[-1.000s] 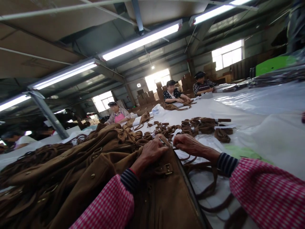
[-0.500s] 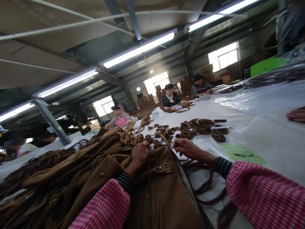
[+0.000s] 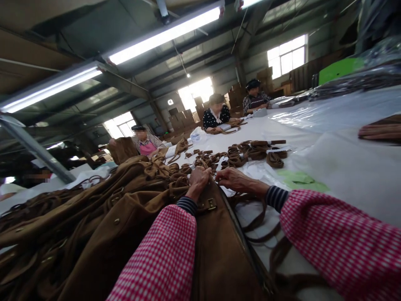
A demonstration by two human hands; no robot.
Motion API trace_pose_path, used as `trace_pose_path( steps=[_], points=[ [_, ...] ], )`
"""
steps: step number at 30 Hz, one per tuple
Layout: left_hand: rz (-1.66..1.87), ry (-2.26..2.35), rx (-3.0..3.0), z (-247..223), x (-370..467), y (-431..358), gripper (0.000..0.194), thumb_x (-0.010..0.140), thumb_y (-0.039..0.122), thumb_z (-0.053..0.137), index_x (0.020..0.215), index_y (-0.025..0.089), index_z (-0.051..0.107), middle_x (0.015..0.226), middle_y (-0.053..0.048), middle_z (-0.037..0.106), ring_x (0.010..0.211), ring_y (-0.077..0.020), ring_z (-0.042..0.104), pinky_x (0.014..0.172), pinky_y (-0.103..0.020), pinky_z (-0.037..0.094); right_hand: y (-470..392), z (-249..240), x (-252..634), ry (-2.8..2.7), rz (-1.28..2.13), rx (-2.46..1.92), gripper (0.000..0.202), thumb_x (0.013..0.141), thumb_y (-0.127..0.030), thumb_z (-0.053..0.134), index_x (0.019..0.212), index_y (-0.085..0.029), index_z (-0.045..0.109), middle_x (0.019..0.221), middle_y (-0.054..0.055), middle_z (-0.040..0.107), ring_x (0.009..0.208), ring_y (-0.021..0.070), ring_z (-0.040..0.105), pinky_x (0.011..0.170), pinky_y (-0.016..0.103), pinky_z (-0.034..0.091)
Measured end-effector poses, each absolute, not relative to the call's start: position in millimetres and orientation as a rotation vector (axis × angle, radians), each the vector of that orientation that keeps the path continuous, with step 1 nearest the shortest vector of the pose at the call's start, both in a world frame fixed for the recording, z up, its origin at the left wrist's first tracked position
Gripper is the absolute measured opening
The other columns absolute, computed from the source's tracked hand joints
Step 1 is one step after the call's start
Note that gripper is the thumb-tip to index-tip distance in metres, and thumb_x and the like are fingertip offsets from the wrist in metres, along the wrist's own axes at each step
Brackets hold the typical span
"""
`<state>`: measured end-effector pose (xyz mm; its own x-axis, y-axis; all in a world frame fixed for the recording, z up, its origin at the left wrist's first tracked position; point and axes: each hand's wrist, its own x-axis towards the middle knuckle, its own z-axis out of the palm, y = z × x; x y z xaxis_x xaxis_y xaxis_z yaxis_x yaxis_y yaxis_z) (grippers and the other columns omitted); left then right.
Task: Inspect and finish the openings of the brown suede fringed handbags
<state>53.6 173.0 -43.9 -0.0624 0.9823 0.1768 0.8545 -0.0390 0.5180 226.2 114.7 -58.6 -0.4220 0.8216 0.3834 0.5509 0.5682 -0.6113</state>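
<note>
A brown bag [image 3: 222,251] with a metal buckle and a long zip along its right edge lies in front of me. At its far end, my left hand [image 3: 199,179] is closed on the bag's top edge. Just to the right, my right hand [image 3: 236,180] is closed in a pinch near the zip's far end; what its fingertips hold is too small to make out. The two hands almost touch. Brown straps [image 3: 258,217] hang in loops from the bag's right side over the white table [image 3: 344,167].
Similar brown bags [image 3: 103,225] are heaped at left. Beyond my hands lie rolled brown straps [image 3: 247,150]. Light-green sheets [image 3: 300,180] lie at right. Several people, including one in a dotted top [image 3: 216,117], sit across the table. Another person's hand [image 3: 380,131] rests at the right edge.
My left hand has moved right and away from me along the bag's far edge, closer to my right hand. My view has tilted down. A person at far left now has a brown bag raised.
</note>
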Motion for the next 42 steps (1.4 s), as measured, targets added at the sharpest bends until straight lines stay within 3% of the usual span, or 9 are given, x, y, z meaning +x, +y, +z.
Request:
trace_pose_path(
  steps=[5,10,17,21,27,29,31,36,42],
  points=[
    [0.559,2.143,1.976,-48,50,175,0.028,0.097,0.04,0.065,0.111,0.016,0.067,0.111,-0.007,0.069,0.101,-0.0216,0.067,0.09,-0.041,0.057,92,-45,241,-2.3,0.63,-0.953,0.018,0.075,-0.005,0.06,0.08,-0.015,0.074,0.062,-0.004,0.057,0.061,0.0107,0.047,0.06,0.023,0.031],
    [0.448,2.19,2.03,-50,50,174,0.031,0.098,0.044,0.063,0.108,0.015,0.068,0.108,-0.007,0.069,0.1,-0.0215,0.068,0.09,-0.041,0.056,38,-43,273,-2.313,1.155,-0.743,0.015,0.078,-0.014,0.062,0.086,-0.014,0.075,0.065,-0.004,0.057,0.06,0.0101,0.046,0.057,0.021,0.034],
    [0.39,2.183,2.166,-49,53,169,0.033,0.1,0.046,0.059,0.106,0.015,0.068,0.109,-0.007,0.07,0.101,-0.0214,0.067,0.093,-0.043,0.054,5,-43,288,-2.309,1.393,-0.667,0.016,0.084,-0.019,0.064,0.092,-0.012,0.076,0.068,-0.003,0.058,0.061,0.0108,0.05,0.057,0.021,0.037],
    [0.404,2.087,2.274,-39,50,161,0.035,0.103,0.042,0.048,0.1,0.015,0.069,0.105,-0.012,0.072,0.099,-0.0233,0.067,0.09,-0.037,0.051,0,-44,291,-2.286,1.183,-0.767,0.02,0.089,-0.021,0.062,0.1,-0.014,0.078,0.076,0.0,0.067,0.068,0.0131,0.056,0.066,0.023,0.042],
    [0.539,1.785,2.563,6,33,64,0.037,0.095,0.035,0.063,0.13,0.024,0.06,0.13,-0.007,0.066,0.119,-0.024,0.06,0.102,-0.033,0.044,-43,-47,306,-2.233,0.616,-0.977,0.019,0.093,-0.033,0.065,0.107,-0.025,0.076,0.106,0.006,0.07,0.101,0.0239,0.06,0.092,0.034,0.043],
    [0.518,1.393,2.798,20,31,-1,0.024,0.099,0.038,0.059,0.117,0.024,0.067,0.121,-0.005,0.069,0.113,-0.0229,0.062,0.1,-0.033,0.047,-66,-48,306,-2.231,0.689,-0.969,0.017,0.094,-0.037,0.065,0.102,-0.027,0.075,0.104,0.005,0.069,0.099,0.0231,0.061,0.088,0.033,0.044],
    [0.345,1.006,2.905,25,31,-69,0.025,0.103,0.039,0.053,0.119,0.026,0.067,0.124,-0.003,0.069,0.116,-0.02,0.062,0.103,-0.032,0.047,-86,-54,301,-2.223,0.845,-0.948,0.016,0.094,-0.038,0.065,0.102,-0.027,0.074,0.103,0.004,0.069,0.094,0.0213,0.062,0.083,0.031,0.046],
    [0.131,0.754,3.098,-8,35,-170,0.055,0.098,0.06,0.054,0.144,0.03,0.053,0.151,-0.001,0.056,0.145,-0.0249,0.043,0.122,-0.044,0.032,-109,-81,287,-2.142,0.984,-1.004,0.013,0.095,-0.034,0.06,0.095,-0.022,0.066,0.088,0.001,0.068,0.079,0.0176,0.06,0.072,0.027,0.045],
    [0.214,0.691,3.276,-42,27,-170,0.048,0.102,0.06,0.046,0.14,0.034,0.056,0.154,0.008,0.053,0.149,-0.0238,0.035,0.127,-0.05,0.023,-97,-90,289,-2.366,0.474,-1.01,0.016,0.098,-0.021,0.048,0.09,-0.021,0.061,0.08,0.003,0.064,0.069,0.0173,0.057,0.065,0.029,0.039]
  ],
)
